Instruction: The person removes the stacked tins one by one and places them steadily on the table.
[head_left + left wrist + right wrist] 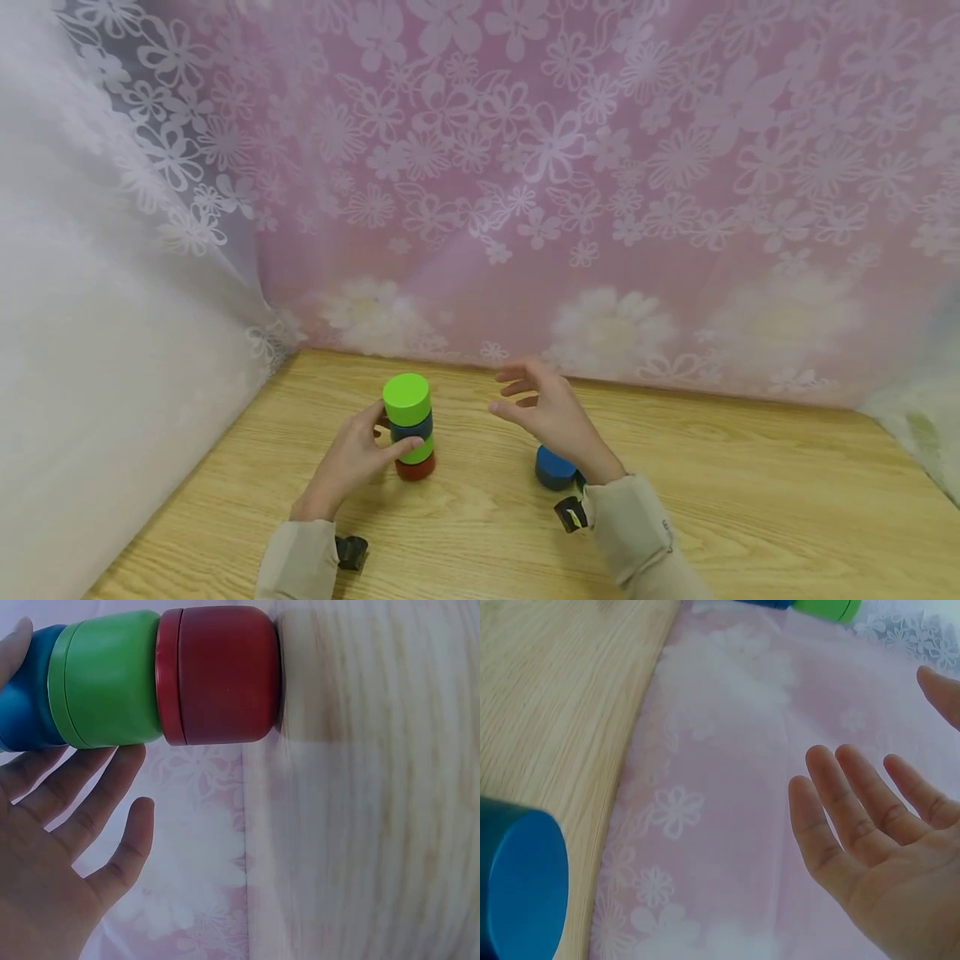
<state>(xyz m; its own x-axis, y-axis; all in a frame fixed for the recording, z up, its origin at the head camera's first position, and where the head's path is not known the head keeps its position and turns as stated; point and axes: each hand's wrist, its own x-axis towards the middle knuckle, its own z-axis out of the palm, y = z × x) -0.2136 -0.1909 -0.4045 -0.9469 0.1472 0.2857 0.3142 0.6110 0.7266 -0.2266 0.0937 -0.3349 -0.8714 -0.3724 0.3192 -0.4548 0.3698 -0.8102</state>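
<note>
**Stack (411,427) Stands Four High, Loose Blue Jar (555,468) Sits Apart**

A person's left hand (352,458) holds a column of four jars on a wooden table (712,500), toward its far left corner and short of the left edge. From the bottom up come a red jar (416,468), a lower green jar (116,679), a stacked blue jar (30,690) and an upper green jar (407,398). The thumb lies on the near side, with fingers around the other; the column looks close to upright, its red base on the wood.

The right hand (553,412) hangs above the table near its far edge, well apart from the column, fingers loosely spread and holding nothing.

Below that wrist sits the loose blue jar, away from the left edge and on the table's near side of the right hand. A dark item (581,481) beside it is mostly hidden by the wrist and cannot be made out.

Judging by the layout, most of the stacking appears done: four pieces are in line, and the loose blue jar is outside the column. Whether the dark item also belongs is unclear. A pink flowered curtain (465,192) rises behind the far edge.
</note>
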